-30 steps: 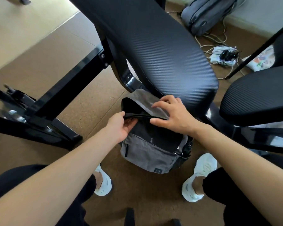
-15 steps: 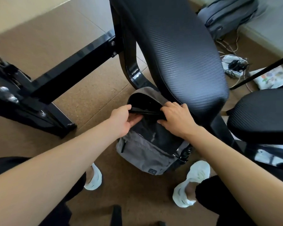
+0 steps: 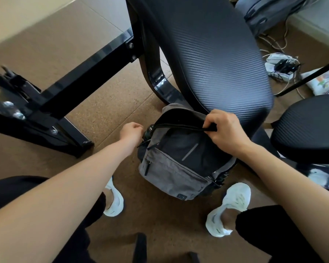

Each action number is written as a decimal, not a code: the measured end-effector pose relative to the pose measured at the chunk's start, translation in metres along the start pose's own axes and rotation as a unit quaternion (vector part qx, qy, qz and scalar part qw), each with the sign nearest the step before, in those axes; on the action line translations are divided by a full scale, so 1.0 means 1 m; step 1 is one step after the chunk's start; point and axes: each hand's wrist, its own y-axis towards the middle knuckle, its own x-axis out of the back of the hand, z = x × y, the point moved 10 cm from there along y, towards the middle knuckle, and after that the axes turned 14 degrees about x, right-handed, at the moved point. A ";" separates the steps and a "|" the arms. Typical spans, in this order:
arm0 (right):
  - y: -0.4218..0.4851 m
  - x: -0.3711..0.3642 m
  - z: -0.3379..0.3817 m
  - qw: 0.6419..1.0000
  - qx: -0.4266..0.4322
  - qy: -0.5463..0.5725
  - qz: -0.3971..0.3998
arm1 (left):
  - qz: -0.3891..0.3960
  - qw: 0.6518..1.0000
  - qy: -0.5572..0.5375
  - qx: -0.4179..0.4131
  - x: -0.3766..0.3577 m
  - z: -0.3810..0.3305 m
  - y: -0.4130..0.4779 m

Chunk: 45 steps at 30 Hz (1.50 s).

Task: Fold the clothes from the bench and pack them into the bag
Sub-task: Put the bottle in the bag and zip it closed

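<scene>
A grey and black backpack (image 3: 174, 172) stands on the floor under the end of the black padded bench (image 3: 207, 54), between my feet. My right hand (image 3: 226, 130) pinches the bag's upper edge along the zip line near the top right. My left hand (image 3: 132, 132) is curled at the bag's top left corner, where the zip ends; its fingertips are hidden, and it seems to hold the zip pull. The zip line looks nearly drawn together, with the dark flap arched above it. No clothes show on the bench.
The bench's black steel frame (image 3: 65, 92) crosses the floor on the left. A second black pad (image 3: 309, 128) sits at right. Another grey bag (image 3: 270, 12), cables with a power strip (image 3: 279, 63) and a patterned cloth (image 3: 325, 80) lie at the back right.
My left hand has slid left along the bag's opening to its left corner. My right hand shifted from lying on the flap to pinching the top edge. The opening has narrowed.
</scene>
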 end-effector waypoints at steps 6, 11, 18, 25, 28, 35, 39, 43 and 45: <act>-0.006 -0.001 0.001 0.999 0.034 0.026 0.015 | 0.069 0.967 0.221 -0.104 -0.059 0.015 0.017; -0.011 0.002 -0.008 0.999 0.033 0.033 0.024 | 0.048 0.969 0.216 -0.107 -0.062 0.016 0.032; -0.011 0.004 -0.010 0.998 0.037 0.035 0.026 | 0.069 0.973 0.209 -0.075 -0.063 0.026 0.038; -0.010 0.006 -0.010 0.998 0.035 0.042 0.027 | 0.137 0.983 0.115 0.044 -0.060 0.043 0.031; -0.008 0.009 -0.007 0.998 0.037 0.040 0.031 | 0.102 0.988 0.112 0.035 -0.043 0.039 0.030; -0.006 0.024 -0.004 0.998 0.028 0.017 0.044 | 0.065 0.982 0.173 -0.038 -0.020 0.004 -0.010; -0.008 0.031 0.001 0.998 0.031 0.004 0.047 | 0.063 0.981 0.160 -0.090 -0.008 -0.032 -0.054; -0.009 0.027 0.009 0.998 0.037 -0.009 0.056 | 0.073 0.985 0.099 -0.117 0.002 -0.060 -0.093; -0.009 0.020 0.016 0.997 0.042 -0.014 0.067 | 0.101 0.983 0.073 -0.133 -0.001 -0.074 -0.113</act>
